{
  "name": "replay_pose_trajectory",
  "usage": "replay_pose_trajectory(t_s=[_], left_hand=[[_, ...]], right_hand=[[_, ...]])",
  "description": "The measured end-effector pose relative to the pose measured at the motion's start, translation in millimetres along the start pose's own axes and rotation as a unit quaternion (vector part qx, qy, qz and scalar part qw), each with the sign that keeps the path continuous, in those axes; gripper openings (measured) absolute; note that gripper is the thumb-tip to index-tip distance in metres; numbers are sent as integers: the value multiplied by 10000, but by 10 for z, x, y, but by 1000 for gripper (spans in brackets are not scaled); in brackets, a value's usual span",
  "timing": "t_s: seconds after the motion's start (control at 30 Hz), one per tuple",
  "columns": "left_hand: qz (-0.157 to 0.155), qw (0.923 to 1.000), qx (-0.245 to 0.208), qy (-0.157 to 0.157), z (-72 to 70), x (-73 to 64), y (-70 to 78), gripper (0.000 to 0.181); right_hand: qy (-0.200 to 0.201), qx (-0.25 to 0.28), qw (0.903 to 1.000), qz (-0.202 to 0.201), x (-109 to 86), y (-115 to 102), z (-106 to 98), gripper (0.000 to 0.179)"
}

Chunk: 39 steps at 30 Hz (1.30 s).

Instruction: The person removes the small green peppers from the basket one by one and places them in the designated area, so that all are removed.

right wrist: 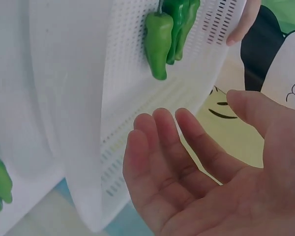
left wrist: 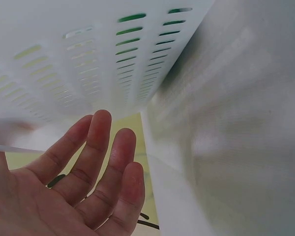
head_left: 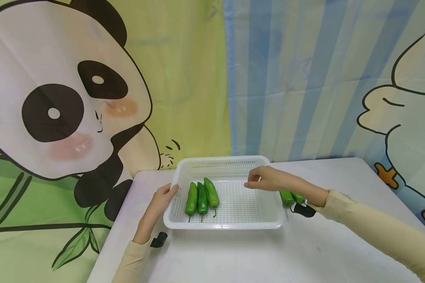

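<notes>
A white plastic basket (head_left: 223,225) with slotted walls stands on the table. Three green peppers (head_left: 202,198) lie side by side in its left part, stems toward the near side. At the left rim my left hand (head_left: 161,200) holds the basket, thumb over the edge and fingers along the outer wall, as the left wrist view shows. My right hand (head_left: 263,178) hovers over the basket's right part, fingers loosely bent; its palm (right wrist: 226,196) holds nothing. Right of the basket, more green peppers (head_left: 287,198) lie on the table, partly hidden under my right forearm.
The white table (head_left: 233,259) extends in front of the basket and to both sides. Behind it hangs a printed curtain (head_left: 191,78) with a panda and blue stripes. Dark wrist cameras (head_left: 159,239) sit below both wrists.
</notes>
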State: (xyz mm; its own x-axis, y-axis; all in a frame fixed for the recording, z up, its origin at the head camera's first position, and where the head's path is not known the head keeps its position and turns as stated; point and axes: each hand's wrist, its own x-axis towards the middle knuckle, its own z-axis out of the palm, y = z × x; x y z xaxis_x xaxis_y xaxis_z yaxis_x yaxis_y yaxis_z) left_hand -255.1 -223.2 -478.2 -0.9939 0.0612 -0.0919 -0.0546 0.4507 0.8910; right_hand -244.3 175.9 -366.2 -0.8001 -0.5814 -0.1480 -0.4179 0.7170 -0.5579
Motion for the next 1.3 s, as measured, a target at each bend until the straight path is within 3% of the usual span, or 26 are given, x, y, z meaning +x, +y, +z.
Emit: replay_pose_trajectory(t_s=[0.37, 0.57, 0.83, 1.1, 1.3], left_hand=[[28, 10000, -6, -18, 7, -1, 11, 55], [53, 10000, -53, 2, 5, 6, 3, 55], [6, 10000, 39, 31, -4, -10, 9, 56], [-6, 10000, 70, 35, -6, -2, 1, 57], [-23, 10000, 71, 9, -5, 4, 5, 58]], right_hand=[[-568, 967, 9908, 753, 245, 23, 88, 30], [-875, 1658, 9759, 1120, 373, 61, 103, 36], [-1086, 2463, 9553, 1222, 534, 47, 185, 37], [-1110, 2668, 9491, 1253, 725, 16, 312, 37], [-1073, 2555, 9510, 1370, 864, -4, 402, 35]])
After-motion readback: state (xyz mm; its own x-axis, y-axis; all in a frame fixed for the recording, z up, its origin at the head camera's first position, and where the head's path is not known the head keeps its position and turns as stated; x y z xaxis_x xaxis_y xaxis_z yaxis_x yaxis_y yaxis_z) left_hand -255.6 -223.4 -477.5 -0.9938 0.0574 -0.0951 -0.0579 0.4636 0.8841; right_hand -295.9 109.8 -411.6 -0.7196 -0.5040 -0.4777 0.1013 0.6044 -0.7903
